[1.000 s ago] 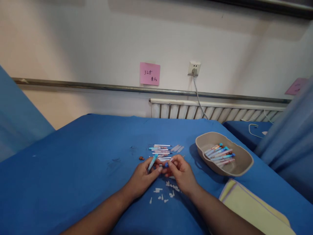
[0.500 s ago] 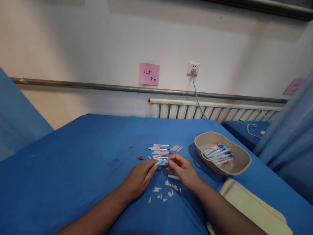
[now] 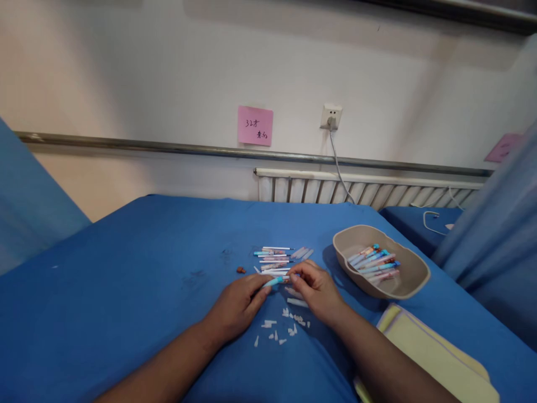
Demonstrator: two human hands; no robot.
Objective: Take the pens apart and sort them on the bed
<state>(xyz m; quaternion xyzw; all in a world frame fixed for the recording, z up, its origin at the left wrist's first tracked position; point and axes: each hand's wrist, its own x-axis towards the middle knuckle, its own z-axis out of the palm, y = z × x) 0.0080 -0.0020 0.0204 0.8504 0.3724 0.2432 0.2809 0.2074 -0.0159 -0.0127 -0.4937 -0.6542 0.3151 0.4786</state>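
Note:
My left hand (image 3: pixel 239 305) pinches a light blue pen barrel (image 3: pixel 273 281) by its near end, low over the blue tablecloth. My right hand (image 3: pixel 318 290) is closed on a thin white refill (image 3: pixel 289 276) whose end meets the barrel. Just behind the hands lies a small pile of pen parts (image 3: pixel 274 257), barrels and refills. Several small white tips (image 3: pixel 285 330) are scattered on the cloth between my wrists, and a white tube (image 3: pixel 297 303) lies by my right hand.
A beige oval tray (image 3: pixel 413 278) to the right holds several assembled pens (image 3: pixel 375 262). A yellow folded cloth (image 3: pixel 436 358) lies at the near right. A tiny brown piece (image 3: pixel 240 270) sits left of the pile. Wall, radiator and a pink note stand behind the table.
The blue barrel was tilted upright in my left hand a second ago; it now lies nearly level, and my right hand has brought the white refill to its end.

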